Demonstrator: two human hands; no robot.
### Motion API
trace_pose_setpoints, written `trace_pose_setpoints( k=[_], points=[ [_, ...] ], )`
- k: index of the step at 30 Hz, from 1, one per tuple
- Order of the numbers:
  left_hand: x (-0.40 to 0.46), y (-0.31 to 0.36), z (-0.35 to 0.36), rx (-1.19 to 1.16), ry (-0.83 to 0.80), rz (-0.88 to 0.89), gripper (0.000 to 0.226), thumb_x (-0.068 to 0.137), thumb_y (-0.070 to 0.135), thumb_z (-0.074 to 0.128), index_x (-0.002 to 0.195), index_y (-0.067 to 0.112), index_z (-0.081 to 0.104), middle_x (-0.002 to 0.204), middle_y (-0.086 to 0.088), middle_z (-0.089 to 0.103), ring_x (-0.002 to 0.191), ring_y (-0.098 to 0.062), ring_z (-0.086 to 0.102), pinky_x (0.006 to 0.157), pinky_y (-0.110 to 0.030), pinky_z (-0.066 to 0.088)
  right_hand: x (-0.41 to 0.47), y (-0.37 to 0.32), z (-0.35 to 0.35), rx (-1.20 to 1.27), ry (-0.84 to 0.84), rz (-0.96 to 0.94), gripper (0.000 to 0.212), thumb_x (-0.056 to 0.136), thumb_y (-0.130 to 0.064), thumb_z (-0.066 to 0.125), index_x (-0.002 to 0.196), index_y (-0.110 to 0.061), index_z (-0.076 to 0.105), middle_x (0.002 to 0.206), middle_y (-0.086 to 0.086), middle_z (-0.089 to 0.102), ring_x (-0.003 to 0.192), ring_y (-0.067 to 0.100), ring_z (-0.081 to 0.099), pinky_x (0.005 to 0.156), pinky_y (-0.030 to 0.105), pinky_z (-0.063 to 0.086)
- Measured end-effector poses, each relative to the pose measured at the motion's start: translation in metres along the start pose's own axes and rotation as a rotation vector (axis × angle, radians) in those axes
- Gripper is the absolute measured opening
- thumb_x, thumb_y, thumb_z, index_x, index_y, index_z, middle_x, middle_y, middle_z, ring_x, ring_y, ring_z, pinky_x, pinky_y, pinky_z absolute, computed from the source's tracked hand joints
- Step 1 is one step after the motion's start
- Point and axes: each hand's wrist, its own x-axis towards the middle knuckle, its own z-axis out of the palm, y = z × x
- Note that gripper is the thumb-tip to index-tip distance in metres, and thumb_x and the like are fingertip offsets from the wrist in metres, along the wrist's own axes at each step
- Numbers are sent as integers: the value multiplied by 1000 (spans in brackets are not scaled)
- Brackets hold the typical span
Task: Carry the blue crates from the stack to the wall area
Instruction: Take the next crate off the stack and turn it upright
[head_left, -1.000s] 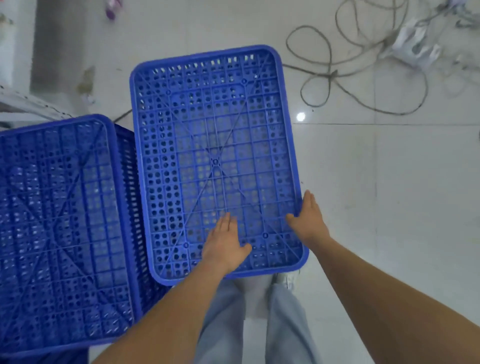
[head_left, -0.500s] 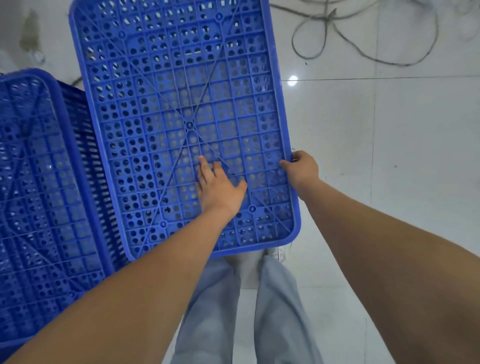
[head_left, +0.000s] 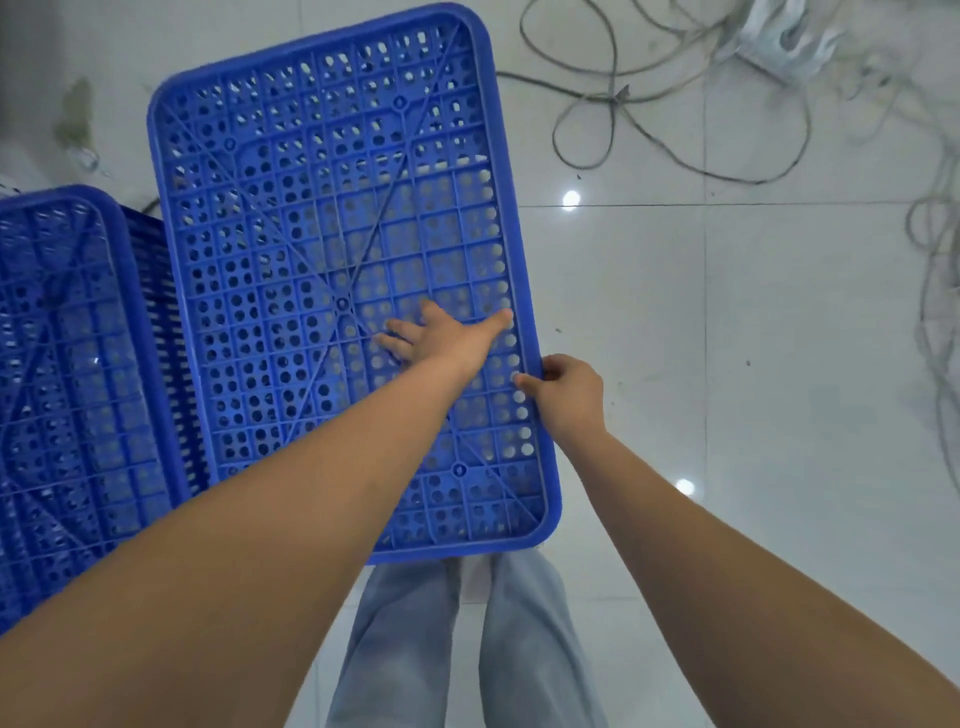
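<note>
An upturned blue perforated crate (head_left: 311, 218) fills the middle of the head view, its gridded bottom facing me. My left hand (head_left: 447, 338) lies flat on that bottom, right of the centre boss, fingers spread. My right hand (head_left: 569, 395) grips the crate's right rim, thumb on top and fingers curled under. A second blue crate stack (head_left: 72, 374) stands to the left, lower and partly covered by the first crate's left edge.
Glossy white floor tiles (head_left: 753, 364) spread to the right. Tangled grey cables (head_left: 675, 104) and a pale bundle lie at the top right, more cable along the right edge. My legs in light jeans (head_left: 467, 649) stand below the crate.
My left hand slid forward and right across the crate bottom. My right hand went from flat beside the rim to gripping it. The view swung down, then back up.
</note>
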Motion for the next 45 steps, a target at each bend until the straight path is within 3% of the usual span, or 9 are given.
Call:
trace_pose_setpoints(
  k=[4,13,19,25,29,35,40,42,45],
  points=[
    [-13,21,10,-66,48,-32,137,62,75,65,152,13,-17,157,-15,-28,144,-38,-26,116,-59,1,-20,-14,-15,47,42,-80,45,77,-19,70,57,-16,31,57,1,30,56,18,28,56,32,27],
    [-36,54,13,-109,166,-40,132,69,60,70,150,3,-17,161,-15,-12,147,-43,-5,114,-57,22,-46,-39,-49,-23,105,-232,23,81,-25,70,74,-19,49,79,-2,50,68,14,46,66,32,43],
    [-40,34,3,-171,180,-3,130,67,56,74,152,7,-11,163,-9,-4,148,-39,1,108,-55,36,-41,-32,-55,503,-45,-24,32,91,-25,58,66,-6,56,59,4,47,53,16,42,53,28,39],
    [-41,-17,-23,-95,144,52,128,67,57,73,153,14,-11,164,-6,-4,140,-38,34,92,-51,51,15,25,-59,239,120,264,29,88,-22,52,110,-5,62,110,12,66,102,27,62,90,37,49],
    [-42,-48,-44,-92,152,94,121,71,49,75,155,16,-6,164,-3,5,137,-34,38,95,-51,46,26,54,-55,96,-17,381,59,93,-23,51,146,-4,34,148,15,40,130,31,44,98,32,37],
    [-33,-67,-66,-243,102,144,125,59,47,77,155,20,1,159,-6,24,133,-34,42,82,-42,45,25,67,-28,278,-91,459,75,94,-36,49,153,-11,9,158,11,24,139,34,35,111,48,35],
    [-33,-87,-92,-487,12,192,121,49,38,78,153,29,17,151,3,39,130,-26,47,101,-53,43,35,68,-19,418,-93,427,85,65,-64,51,136,-16,49,140,9,53,123,31,54,106,51,41],
    [-31,-94,-102,-556,-21,186,117,50,33,77,152,30,21,153,3,37,135,-28,43,102,-54,41,32,62,-22,438,-71,378,60,72,-62,57,108,-15,66,116,9,68,105,28,64,97,45,48],
    [-25,-105,-110,-665,-29,207,84,75,12,67,149,25,31,138,2,51,113,-22,56,81,-39,49,27,57,-26,389,12,304,64,69,-75,56,74,-11,53,79,14,59,76,24,58,74,36,46]
  ],
)
